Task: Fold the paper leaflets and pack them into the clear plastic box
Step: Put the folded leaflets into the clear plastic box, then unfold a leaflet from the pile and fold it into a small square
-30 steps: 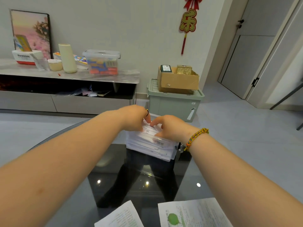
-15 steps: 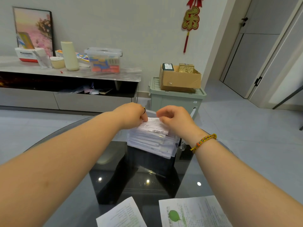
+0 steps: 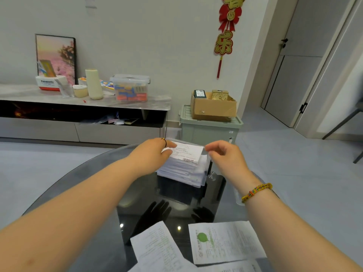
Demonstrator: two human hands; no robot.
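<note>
**Both your hands at the clear box, top leaflet on the stack**

Your left hand (image 3: 155,154), with a thin ring on one finger, pinches the left end of the top leaflet (image 3: 187,153), a crisp white folded rectangle with fine print and a barcode. It lies slightly tilted on the stack of folded leaflets (image 3: 180,171), which fills the clear plastic box (image 3: 206,174) at the far side of the table (image 3: 180,214). Your right hand (image 3: 225,156), with a woven many-coloured bracelet (image 3: 255,192) on its wrist, has its fingers curled at the leaflet's right edge and the box rim. You cannot tell whether they grip anything. The table is round, dark, glossy glass that mirrors your hands. At its near edge lie two flat sheets of thin printed paper, the left sheet (image 3: 157,250) and the right sheet (image 3: 225,244), which has a green leaf mark.
</note>
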